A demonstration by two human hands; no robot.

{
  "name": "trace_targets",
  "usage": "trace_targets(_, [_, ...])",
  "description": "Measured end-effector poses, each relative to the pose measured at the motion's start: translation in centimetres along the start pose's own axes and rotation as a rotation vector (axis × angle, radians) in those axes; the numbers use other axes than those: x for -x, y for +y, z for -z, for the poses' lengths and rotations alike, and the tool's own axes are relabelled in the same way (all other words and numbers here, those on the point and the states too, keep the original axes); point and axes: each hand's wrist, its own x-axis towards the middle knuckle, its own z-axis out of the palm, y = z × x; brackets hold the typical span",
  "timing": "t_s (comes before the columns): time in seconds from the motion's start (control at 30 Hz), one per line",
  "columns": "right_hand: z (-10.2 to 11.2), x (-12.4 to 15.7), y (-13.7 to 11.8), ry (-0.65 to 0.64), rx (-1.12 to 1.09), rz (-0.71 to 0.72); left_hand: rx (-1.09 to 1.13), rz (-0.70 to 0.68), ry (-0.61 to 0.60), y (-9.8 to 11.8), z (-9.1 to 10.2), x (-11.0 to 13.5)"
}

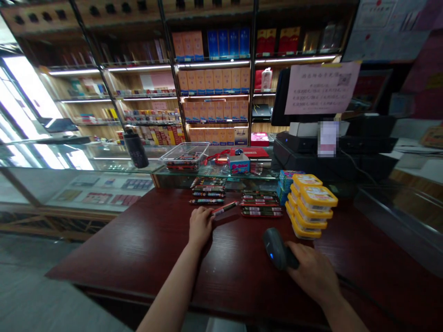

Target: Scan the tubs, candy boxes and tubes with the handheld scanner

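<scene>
Your left hand [200,228] pinches stick [224,210] | right hand [314,272] clasps scanner [274,248] | swinging it toward 1 o'clock could topple tubs [314,203]

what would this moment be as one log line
left hand: holds stick | right hand: holds scanner | other sticks: two groups on table | tubs: stacked on table

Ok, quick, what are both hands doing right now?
Left hand: closed on one end of a thin wrapped stick.
Right hand: closed around the handle of a dark handheld scanner.
</scene>
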Motion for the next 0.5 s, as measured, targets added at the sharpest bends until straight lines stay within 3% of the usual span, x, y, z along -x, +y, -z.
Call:
trace_targets(0.13, [0.1, -0.1, 0.2, 0.022, -0.038, -0.055, 0.060, -0.052, -0.017, 2.2, -0.3, -0.5])
trace_targets(0.3, [0.1, -0.1, 0.6, 0.070, -0.072, -0.081, 0.172, -0.161, -0.140, 7.0, -1.9, -1.0])
trace_targets(0.43, [-0.1, 0.0, 0.8, 0.101, -0.083, -0.076, 0.144, -0.259, -0.256, 10.1, -3.4, -0.8])
trace_targets(0.5, [0.0, 0.1, 0.8, 0.104, -0.082, -0.071, 0.118, -0.285, -0.257, 10.9, -4.2, -0.6])
